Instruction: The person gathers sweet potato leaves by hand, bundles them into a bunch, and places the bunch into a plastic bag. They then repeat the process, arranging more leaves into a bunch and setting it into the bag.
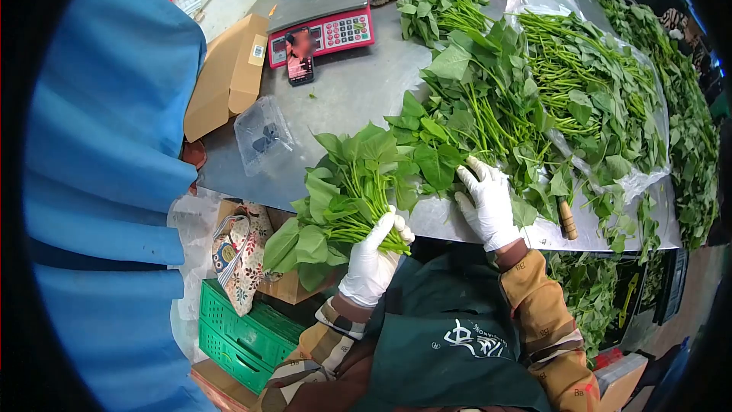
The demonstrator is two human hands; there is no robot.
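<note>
My left hand [374, 258], in a white glove, is closed round the stems of a bunch of leafy greens [347, 191] at the table's front edge. The leaves fan out up and to the left of my fist. My right hand [488, 202], gloved too, has its fingers apart at the near side of the loose leafy greens [488, 107] heaped on the metal table [358, 95]. Its fingertips are by a few leaves, and I see nothing gripped in it. Right of this hand, a wooden handle [568, 220] sticks out from under the greens at the edge.
A red scale [328, 34] stands at the back left, a phone [300, 57] leaning on it. Nearby are a cardboard box [226, 76] and a clear plastic tub [261, 136]. More greens lie on plastic sheeting [640, 179] at right. Green crates [244, 336] stand below left.
</note>
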